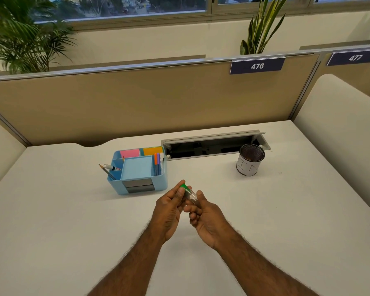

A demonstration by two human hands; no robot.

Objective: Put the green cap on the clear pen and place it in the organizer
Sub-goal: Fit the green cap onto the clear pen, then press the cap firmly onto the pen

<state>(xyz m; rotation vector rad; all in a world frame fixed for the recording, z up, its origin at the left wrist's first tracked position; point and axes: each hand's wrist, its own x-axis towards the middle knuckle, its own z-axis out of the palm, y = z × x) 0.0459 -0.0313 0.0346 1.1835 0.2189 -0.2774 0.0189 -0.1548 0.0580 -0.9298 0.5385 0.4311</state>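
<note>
Both hands meet above the middle of the white desk. My left hand (170,207) pinches the green cap (183,186) at the far end of the clear pen (190,194). My right hand (205,218) grips the pen's near end, which is hidden in its fingers. The cap sits against the pen's tip; how far it is pushed on I cannot tell. The light blue organizer (138,169) stands just beyond and to the left of my hands, holding sticky notes, pens, a pencil and a marker.
A black mesh cup (250,160) with a white paper label stands at the right rear. An open cable tray (214,145) runs along the back of the desk (73,210). Tan partition panels close off the desk behind and at both sides.
</note>
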